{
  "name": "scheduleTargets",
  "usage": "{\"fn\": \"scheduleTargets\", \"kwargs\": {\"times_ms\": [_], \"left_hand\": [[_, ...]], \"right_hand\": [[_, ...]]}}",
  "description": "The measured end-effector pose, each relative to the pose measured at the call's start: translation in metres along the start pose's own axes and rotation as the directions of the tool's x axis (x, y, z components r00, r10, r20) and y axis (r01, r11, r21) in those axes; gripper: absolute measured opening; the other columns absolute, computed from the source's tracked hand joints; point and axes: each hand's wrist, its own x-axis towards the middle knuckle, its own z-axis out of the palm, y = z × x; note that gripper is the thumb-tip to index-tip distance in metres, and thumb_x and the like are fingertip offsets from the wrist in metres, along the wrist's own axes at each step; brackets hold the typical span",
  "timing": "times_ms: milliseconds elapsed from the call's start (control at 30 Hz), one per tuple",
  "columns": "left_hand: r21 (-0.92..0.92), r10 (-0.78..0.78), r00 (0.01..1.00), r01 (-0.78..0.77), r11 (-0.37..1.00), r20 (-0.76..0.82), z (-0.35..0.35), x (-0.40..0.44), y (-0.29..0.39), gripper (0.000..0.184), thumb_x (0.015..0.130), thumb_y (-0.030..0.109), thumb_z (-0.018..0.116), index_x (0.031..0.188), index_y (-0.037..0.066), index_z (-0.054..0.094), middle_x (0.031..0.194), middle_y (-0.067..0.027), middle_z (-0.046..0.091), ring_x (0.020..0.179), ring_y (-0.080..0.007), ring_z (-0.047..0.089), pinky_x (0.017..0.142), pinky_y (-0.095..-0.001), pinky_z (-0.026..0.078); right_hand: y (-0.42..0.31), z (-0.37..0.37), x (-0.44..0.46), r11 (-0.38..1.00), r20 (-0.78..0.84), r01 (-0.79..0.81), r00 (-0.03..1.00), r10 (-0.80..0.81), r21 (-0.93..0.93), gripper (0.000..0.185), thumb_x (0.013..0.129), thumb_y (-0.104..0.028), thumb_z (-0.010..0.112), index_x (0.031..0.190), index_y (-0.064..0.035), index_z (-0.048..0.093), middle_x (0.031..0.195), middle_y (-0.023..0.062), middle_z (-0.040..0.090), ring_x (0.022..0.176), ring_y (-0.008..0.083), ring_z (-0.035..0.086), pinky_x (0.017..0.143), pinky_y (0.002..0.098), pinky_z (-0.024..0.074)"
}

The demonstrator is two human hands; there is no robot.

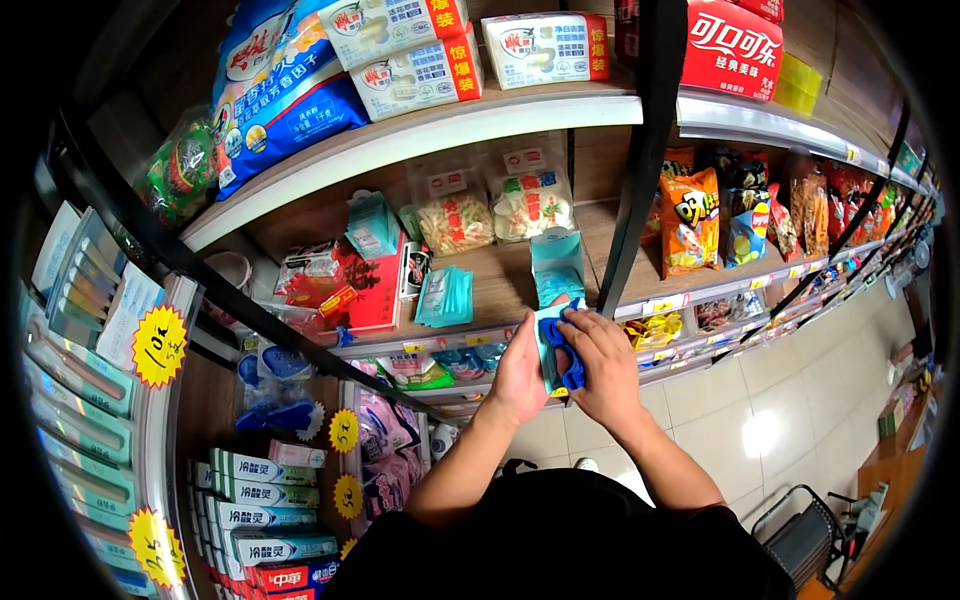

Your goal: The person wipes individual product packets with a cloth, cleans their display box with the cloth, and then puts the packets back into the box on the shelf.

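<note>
Pressing a crumpled bright-blue cloth against a flat teal packet, the person's right hand curls over the cloth while the left hand grips the packet's side. Both things are held before the brown wooden shelf, near an upright teal box and right of a stack of flat teal packets.

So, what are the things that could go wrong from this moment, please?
Possibly two things. The left hand holds a teal packet while the right hand presses a blue cloth on it; it might slip and drop, as the hands are out in front of the shelf. Also, the open teal box stands near the shelf's front edge, close to the hands, so a careless move could knock it.
</note>
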Motion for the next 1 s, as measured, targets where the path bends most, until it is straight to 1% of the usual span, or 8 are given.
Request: {"fn": "scheduleTargets", "kwargs": {"times_ms": [267, 433, 667, 733, 800, 867, 967, 1000], "left_hand": [[-0.063, 0.021, 1.0, -0.021, 0.998, 0.009, -0.028, 0.01, 0.008, 0.067, 0.111, 0.049, 0.034, 0.161, 0.005, 0.036, 0.154, -0.0193, 0.053, 0.14, -0.0404, 0.052, 0.119, -0.0519, 0.039], [-0.336, -0.07, 0.997, 0.06, 0.94, -0.018, -0.059, -0.003, 0.006, 0.061, 0.108, 0.047, 0.042, 0.159, 0.011, 0.042, 0.149, -0.0218, 0.056, 0.139, -0.0502, 0.051, 0.12, -0.0559, 0.036], [-0.213, 0.087, 0.994, -0.098, 0.972, -0.059, -0.092, -0.017, 0.067, 0.056, 0.109, 0.052, 0.044, 0.157, 0.022, 0.045, 0.143, -0.0246, 0.06, 0.132, -0.0438, 0.058, 0.109, -0.0574, 0.047], [0.09, 0.248, 0.957, -0.236, 0.967, -0.154, -0.11, -0.005, 0.09, 0.06, 0.108, 0.054, 0.047, 0.158, 0.021, 0.044, 0.137, -0.0172, 0.064, 0.125, -0.0349, 0.063, 0.106, -0.0509, 0.049], [0.562, 0.373, 0.875, -0.149, 0.814, -0.308, -0.122, 0.007, 0.112, 0.065, 0.108, 0.054, 0.051, 0.161, 0.019, 0.041, 0.135, -0.0093, 0.062, 0.125, -0.0267, 0.06, 0.105, -0.0418, 0.047], [0.931, 0.643, 0.739, -0.06, 0.359, -0.201, -0.155, 0.039, 0.125, 0.067, 0.105, 0.054, 0.055, 0.161, 0.019, 0.043, 0.135, -0.0128, 0.06, 0.126, -0.0303, 0.057, 0.108, -0.0416, 0.044], [0.918, 0.712, 0.637, 0.397, 0.028, -0.297, -0.161, 0.064, 0.133, 0.073, 0.096, 0.064, 0.06, 0.156, 0.025, 0.051, 0.136, -0.0199, 0.057, 0.126, -0.0336, 0.054, 0.105, -0.0412, 0.042], [0.92, 0.713, 0.638, 0.392, 0.026, -0.292, -0.162, 0.068, 0.132, 0.073, 0.096, 0.064, 0.06, 0.156, 0.025, 0.051, 0.136, -0.0199, 0.057, 0.126, -0.0336, 0.054, 0.105, -0.0412, 0.042]], "right_hand": [[-0.013, 0.015, -0.037, 0.994, 0.064, 0.05, 0.996, -0.056, 0.095, 0.044, 0.079, -0.011, 0.078, 0.121, -0.0045, 0.07, 0.131, 0.014, 0.067, 0.122, 0.0352, 0.063, 0.104, 0.0489, 0.0494], [-0.004, 0.016, -0.042, 0.904, 0.158, -0.217, 0.973, 0.169, 0.368, 0.036, 0.084, -0.002, 0.075, 0.12, -0.0043, 0.071, 0.127, 0.0167, 0.07, 0.119, 0.0392, 0.065, 0.104, 0.0457, 0.0509], [-0.001, 0.016, -0.047, 0.303, 0.472, -0.662, 0.721, 0.507, 0.686, 0.032, 0.101, -0.016, 0.066, 0.127, 0.0032, 0.069, 0.123, 0.0103, 0.072, 0.109, 0.0156, 0.064, 0.099, 0.0317, 0.05], [0.005, 0.028, -0.055, 0.288, 0.474, -0.659, 0.721, 0.506, 0.695, 0.033, 0.101, -0.017, 0.066, 0.127, 0.0027, 0.069, 0.122, 0.0097, 0.072, 0.108, 0.015, 0.064, 0.098, 0.0311, 0.0499], [0.009, 0.037, -0.061, 0.274, 0.473, -0.654, 0.722, 0.505, 0.705, 0.033, 0.101, -0.018, 0.067, 0.128, 0.0022, 0.069, 0.121, 0.0091, 0.072, 0.106, 0.0144, 0.063, 0.097, 0.0304, 0.0498], [0.008, 0.042, -0.063, 0.319, 0.497, -0.675, 0.719, 0.486, 0.666, 0.034, 0.101, -0.019, 0.068, 0.128, 0.0019, 0.069, 0.119, 0.0092, 0.072, 0.105, 0.0137, 0.063, 0.096, 0.0291, 0.0495], [0.002, 0.044, -0.063, 0.33, 0.508, -0.69, 0.709, 0.489, 0.645, 0.035, 0.1, -0.02, 0.069, 0.128, 0.001, 0.069, 0.113, 0.0081, 0.073, 0.101, 0.0125, 0.064, 0.093, 0.0293, 0.0505], [-0.001, 0.045, -0.062, 0.309, 0.533, -0.709, 0.69, 0.49, 0.634, 0.034, 0.1, -0.02, 0.069, 0.127, 0.0007, 0.069, 0.112, 0.0078, 0.073, 0.1, 0.0125, 0.065, 0.092, 0.0296, 0.0508]]}}
